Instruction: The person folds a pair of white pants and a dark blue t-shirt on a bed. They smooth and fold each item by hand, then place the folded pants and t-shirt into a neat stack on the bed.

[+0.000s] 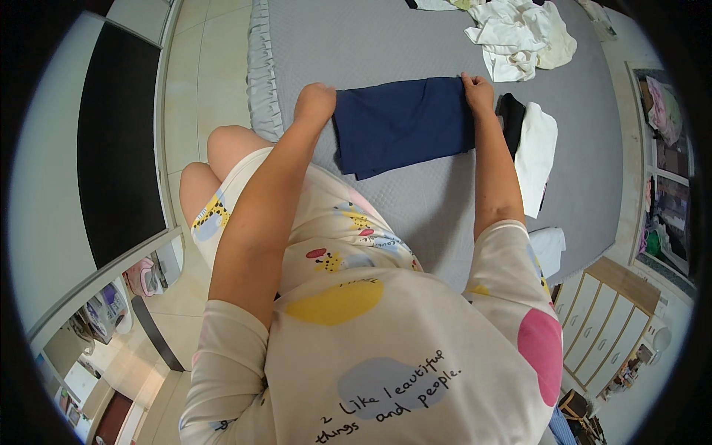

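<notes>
A folded piece of dark navy cloth (404, 122), perhaps a garment, is stretched between my two hands over the grey bed. Its upper left corner is gripped by my left hand (316, 102), whose fingers are closed. My right hand (477, 90) pinches the upper right corner, thumb and fingers pressed together. The lower edge hangs toward me, with layers showing at its lower left corner. Just right of my right forearm lie a folded white garment (535, 156) and a black one (510, 122), partly hidden by the arm.
A loose heap of white and cream clothes (523, 37) lies at the bed's far right. Another pale folded cloth (547, 251) rests near my right elbow. The grey quilted bed (356, 44) has a ruffled left edge. A drawer chest (604, 319) stands at the lower right.
</notes>
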The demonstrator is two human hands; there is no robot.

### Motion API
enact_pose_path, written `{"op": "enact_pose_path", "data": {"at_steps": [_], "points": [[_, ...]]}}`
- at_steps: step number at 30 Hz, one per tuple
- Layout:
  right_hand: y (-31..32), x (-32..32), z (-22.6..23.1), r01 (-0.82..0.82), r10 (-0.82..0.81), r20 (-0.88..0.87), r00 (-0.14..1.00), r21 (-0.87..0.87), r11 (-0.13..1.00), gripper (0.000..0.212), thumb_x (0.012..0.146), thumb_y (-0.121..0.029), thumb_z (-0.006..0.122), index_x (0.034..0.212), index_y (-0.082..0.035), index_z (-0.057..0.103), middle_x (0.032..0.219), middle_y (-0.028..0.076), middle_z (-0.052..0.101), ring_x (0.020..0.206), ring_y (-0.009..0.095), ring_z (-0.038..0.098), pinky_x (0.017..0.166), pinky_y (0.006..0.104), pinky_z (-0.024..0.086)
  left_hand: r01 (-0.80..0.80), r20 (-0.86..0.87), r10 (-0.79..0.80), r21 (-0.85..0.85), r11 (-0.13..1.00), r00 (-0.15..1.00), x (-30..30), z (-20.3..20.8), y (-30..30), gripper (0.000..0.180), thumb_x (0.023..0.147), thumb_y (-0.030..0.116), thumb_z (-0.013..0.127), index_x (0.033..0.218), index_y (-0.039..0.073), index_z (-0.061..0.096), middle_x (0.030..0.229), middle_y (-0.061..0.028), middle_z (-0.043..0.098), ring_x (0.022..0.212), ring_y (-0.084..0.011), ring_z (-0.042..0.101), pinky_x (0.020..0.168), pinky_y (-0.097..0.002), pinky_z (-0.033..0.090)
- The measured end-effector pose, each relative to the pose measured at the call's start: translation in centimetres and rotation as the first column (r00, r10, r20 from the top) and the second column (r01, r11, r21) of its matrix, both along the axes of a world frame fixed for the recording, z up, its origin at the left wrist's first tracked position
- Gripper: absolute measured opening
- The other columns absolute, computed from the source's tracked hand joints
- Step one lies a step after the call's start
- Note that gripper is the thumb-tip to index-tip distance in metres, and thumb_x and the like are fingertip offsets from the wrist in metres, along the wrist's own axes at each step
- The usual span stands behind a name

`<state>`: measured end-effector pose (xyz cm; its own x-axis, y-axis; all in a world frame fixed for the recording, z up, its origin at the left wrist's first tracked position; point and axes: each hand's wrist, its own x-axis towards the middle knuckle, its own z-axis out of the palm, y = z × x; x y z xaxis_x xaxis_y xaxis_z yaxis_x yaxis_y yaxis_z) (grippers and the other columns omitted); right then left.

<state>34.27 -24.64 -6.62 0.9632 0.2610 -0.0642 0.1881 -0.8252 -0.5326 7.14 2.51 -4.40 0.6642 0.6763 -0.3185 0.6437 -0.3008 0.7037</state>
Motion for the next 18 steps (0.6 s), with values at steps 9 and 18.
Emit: {"op": "enact_pose_path", "data": {"at_steps": [9, 18], "points": [[0.0, -1.2, -1.3, 0.054, -0.069, 0.138, 0.988, 0.11, 0.992, 0.039, 0.083, -0.04, 0.058, 0.087, -0.001, 0.063, 0.082, 0.021, 0.064, 0.08, 0.035, 0.062, 0.073, 0.0407, 0.047, -0.154, 0.217, 0.157, -0.028, 0.988, 0.964, -2.1, -0.3, -1.3, 0.028, 0.081, 0.021, 0.052, 0.069, -0.003, 0.058, 0.068, -0.021, 0.059, 0.062, -0.0301, 0.057, 0.06, -0.0414, 0.043], [0.3, -1.7, -1.3, 0.155, -0.168, 0.086, 0.982, 0.142, 0.978, 0.036, 0.083, -0.04, 0.057, 0.088, -0.004, 0.064, 0.085, 0.019, 0.065, 0.083, 0.033, 0.062, 0.075, 0.0407, 0.046, -0.315, 0.204, 0.329, -0.101, 0.944, 0.922, -3.0, -0.7, -2.3, 0.029, 0.082, 0.02, 0.053, 0.066, -0.004, 0.056, 0.06, -0.0186, 0.056, 0.055, -0.0245, 0.055, 0.056, -0.0392, 0.043]]}}
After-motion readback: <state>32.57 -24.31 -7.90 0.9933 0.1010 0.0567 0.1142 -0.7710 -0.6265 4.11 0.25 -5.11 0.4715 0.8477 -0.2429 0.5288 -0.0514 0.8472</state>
